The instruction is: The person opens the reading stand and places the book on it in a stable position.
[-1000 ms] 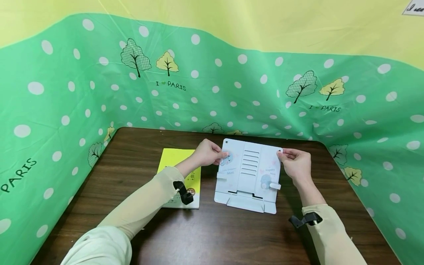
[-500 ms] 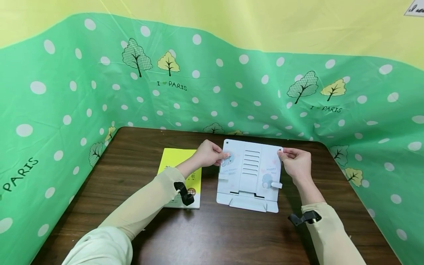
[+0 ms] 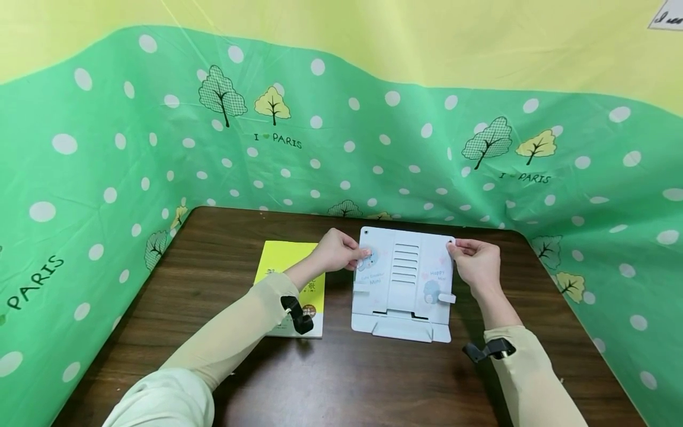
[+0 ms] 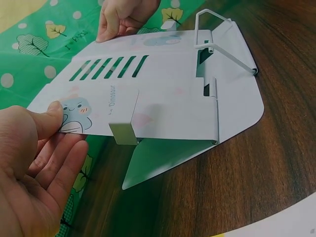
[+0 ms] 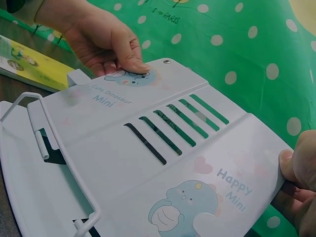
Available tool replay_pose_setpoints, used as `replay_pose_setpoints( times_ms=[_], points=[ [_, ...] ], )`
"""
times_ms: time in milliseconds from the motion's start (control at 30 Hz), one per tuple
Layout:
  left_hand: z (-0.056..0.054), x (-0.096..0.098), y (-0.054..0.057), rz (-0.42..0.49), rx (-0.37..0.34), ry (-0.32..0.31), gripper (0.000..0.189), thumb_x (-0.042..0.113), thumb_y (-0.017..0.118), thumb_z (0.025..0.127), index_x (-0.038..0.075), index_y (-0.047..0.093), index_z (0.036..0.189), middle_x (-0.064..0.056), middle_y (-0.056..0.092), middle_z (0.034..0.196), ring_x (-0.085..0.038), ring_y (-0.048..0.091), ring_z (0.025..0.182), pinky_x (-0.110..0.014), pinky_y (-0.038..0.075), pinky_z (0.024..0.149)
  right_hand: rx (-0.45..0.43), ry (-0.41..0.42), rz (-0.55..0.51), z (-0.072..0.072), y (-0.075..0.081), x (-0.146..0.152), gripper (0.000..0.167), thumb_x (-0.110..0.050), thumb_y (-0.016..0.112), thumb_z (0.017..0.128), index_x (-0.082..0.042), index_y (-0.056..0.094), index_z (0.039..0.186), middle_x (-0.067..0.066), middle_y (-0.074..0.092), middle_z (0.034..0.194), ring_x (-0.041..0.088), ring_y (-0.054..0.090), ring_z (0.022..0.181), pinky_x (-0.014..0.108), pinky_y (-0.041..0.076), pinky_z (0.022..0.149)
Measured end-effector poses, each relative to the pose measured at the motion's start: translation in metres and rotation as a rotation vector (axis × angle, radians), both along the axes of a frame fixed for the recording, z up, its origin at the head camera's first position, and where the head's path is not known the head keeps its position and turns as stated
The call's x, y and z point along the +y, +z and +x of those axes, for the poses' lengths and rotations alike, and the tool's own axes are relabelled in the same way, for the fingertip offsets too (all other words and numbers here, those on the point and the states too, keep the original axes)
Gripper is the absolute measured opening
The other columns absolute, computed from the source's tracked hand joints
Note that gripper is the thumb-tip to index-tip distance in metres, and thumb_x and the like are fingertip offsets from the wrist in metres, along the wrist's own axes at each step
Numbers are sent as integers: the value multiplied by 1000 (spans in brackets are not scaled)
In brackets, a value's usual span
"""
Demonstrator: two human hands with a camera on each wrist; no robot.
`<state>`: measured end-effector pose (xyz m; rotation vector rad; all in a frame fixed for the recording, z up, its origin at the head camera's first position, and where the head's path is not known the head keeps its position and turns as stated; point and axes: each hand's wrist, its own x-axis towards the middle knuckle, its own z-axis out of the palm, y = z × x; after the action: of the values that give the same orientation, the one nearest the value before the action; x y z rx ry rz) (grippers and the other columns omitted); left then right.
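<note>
A white book stand (image 3: 401, 296) printed with blue dinosaurs is held over the table by both hands. My left hand (image 3: 337, 249) pinches its left edge, thumb on the front by a dinosaur. At the upper right corner, my right hand (image 3: 480, 264) grips the edge between thumb and fingers. The left wrist view shows the slotted panel tilted up from a hinged base plate (image 4: 247, 103), with a gap between them. A wire bracket (image 4: 232, 59) sticks out at the hinge end. Small page clips stand on both sides, the right clip (image 3: 446, 298) jutting outward.
A yellow book (image 3: 290, 252) with a white lower part lies left of the stand, partly hidden under my left forearm. The dark wooden table (image 3: 341, 379) is enclosed by a green and yellow polka-dot curtain (image 3: 347, 124) at the back and sides.
The stand's lower edge has swung slightly to the right, so it stands a little straighter. Both hands keep their grip in nearly the same spots.
</note>
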<state>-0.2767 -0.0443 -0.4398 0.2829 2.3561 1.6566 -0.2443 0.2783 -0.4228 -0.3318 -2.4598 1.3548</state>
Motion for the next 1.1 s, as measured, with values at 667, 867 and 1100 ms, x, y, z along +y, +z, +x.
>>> replay_pose_setpoints(
  times_ms=[667, 867, 1100],
  points=[
    [5, -1, 2, 42, 9, -3, 25, 27, 86, 93, 3, 81, 86, -10, 75, 79, -30, 76, 75, -50, 64, 76, 10, 13, 54, 10, 7, 0, 34, -26, 75, 102, 4, 77, 117, 20, 72, 107, 22, 64, 87, 17, 52, 63],
    [8, -3, 6, 46, 11, -14, 26, 27, 86, 93, 2, 81, 89, -10, 76, 81, -34, 77, 80, -51, 63, 79, 78, -5, 132, 16, 8, 5, 35, -31, 81, 97, 2, 80, 108, 18, 74, 98, 17, 66, 78, 13, 52, 62],
    [10, -9, 7, 54, -5, -44, 26, 28, 87, 92, 2, 82, 94, -11, 78, 85, -40, 77, 91, -52, 62, 83, 169, 3, 227, 22, 7, 9, 31, -26, 84, 94, 2, 80, 104, 17, 76, 93, 20, 70, 77, 11, 51, 60]
  ],
)
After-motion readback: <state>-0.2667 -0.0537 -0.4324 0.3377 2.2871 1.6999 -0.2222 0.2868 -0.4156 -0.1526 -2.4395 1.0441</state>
